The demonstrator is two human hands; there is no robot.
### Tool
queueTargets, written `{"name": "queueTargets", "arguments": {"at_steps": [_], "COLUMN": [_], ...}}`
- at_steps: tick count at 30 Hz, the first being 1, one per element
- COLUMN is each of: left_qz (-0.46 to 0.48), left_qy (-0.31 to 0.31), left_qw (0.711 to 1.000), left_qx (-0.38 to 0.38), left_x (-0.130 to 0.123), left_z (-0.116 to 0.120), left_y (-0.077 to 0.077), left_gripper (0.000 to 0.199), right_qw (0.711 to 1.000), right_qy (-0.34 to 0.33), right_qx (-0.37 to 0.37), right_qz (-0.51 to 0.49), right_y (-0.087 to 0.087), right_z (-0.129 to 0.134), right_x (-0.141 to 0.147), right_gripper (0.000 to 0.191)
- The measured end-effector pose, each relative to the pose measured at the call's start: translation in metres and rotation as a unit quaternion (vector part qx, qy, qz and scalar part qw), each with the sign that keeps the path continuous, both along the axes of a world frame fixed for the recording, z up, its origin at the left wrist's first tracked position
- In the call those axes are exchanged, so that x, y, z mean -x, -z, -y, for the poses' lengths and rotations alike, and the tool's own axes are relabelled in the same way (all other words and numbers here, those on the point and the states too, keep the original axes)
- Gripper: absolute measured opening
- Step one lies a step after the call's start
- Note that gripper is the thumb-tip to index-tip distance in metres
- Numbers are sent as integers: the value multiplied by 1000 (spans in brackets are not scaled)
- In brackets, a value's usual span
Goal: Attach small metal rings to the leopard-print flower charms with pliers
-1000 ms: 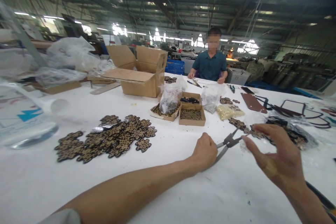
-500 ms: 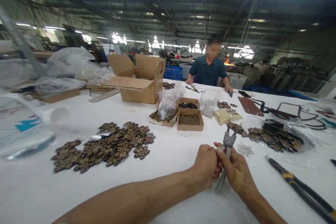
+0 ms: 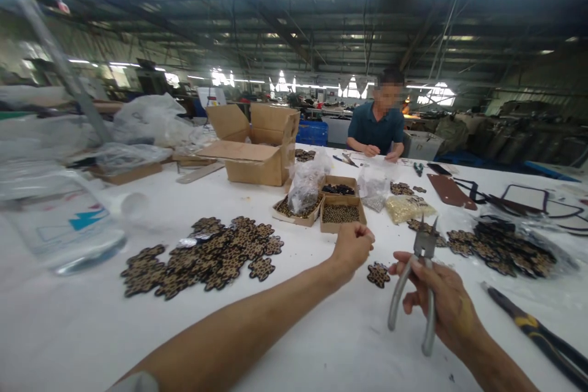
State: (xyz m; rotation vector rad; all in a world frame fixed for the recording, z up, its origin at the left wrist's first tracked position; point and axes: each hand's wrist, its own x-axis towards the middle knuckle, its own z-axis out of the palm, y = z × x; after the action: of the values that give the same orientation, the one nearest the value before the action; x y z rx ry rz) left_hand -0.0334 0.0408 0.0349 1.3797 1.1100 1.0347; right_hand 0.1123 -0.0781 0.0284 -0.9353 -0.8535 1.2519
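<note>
My right hand [image 3: 443, 303] grips a pair of grey-handled pliers [image 3: 416, 294] by the handles, jaws pointing up and away from me. My left hand [image 3: 353, 245] reaches forward over the white table [image 3: 321, 343], fingers curled together, just short of a small cardboard box of dark beads [image 3: 342, 214]. I cannot see anything in its fingers. One leopard-print flower patch [image 3: 378, 274] lies flat on the table between my two hands.
A pile of leopard patches [image 3: 206, 254] lies to the left, more in a plastic bag [image 3: 500, 248] to the right. A yellow-and-black-handled tool [image 3: 533, 331] lies at the right edge. Behind are an open carton [image 3: 257, 153], a bag of yellow beads [image 3: 407, 207], and a seated person [image 3: 381, 128].
My left hand let go of the pliers and moved forward toward the small boxes. My right hand took the pliers over. A single patch now lies between my hands.
</note>
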Motion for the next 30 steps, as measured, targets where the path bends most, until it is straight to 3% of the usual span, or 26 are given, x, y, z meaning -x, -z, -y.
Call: {"name": "queueTargets", "arguments": {"at_steps": [8, 12, 15, 18, 23, 30], "left_qz": [26, 30, 29, 24, 13, 6], "left_qy": [-5, 11, 9, 2, 3, 49], "left_qw": [999, 999, 999, 999, 998, 989], "left_qx": [-26, -32, -36, -36, -58, -137], "left_x": [7, 8, 8, 10, 12, 13], "left_z": [-14, -17, -18, -20, -22, -15], "left_y": [6, 8, 9, 9, 9, -3], "left_gripper": [4, 3, 4, 4, 3, 10], "right_qw": [994, 987, 980, 980, 982, 974], "right_qy": [-103, -149, -187, -187, -175, -191], "right_qx": [48, 62, 69, 50, 73, 121], "right_qz": [6, -13, 14, 51, 23, -12], "right_y": [10, 5, 2, 0, -8, -26], "right_z": [6, 14, 16, 14, 14, 21], "right_x": [9, 12, 11, 10, 14, 19], "right_gripper": [45, 58, 58, 55, 50, 60]}}
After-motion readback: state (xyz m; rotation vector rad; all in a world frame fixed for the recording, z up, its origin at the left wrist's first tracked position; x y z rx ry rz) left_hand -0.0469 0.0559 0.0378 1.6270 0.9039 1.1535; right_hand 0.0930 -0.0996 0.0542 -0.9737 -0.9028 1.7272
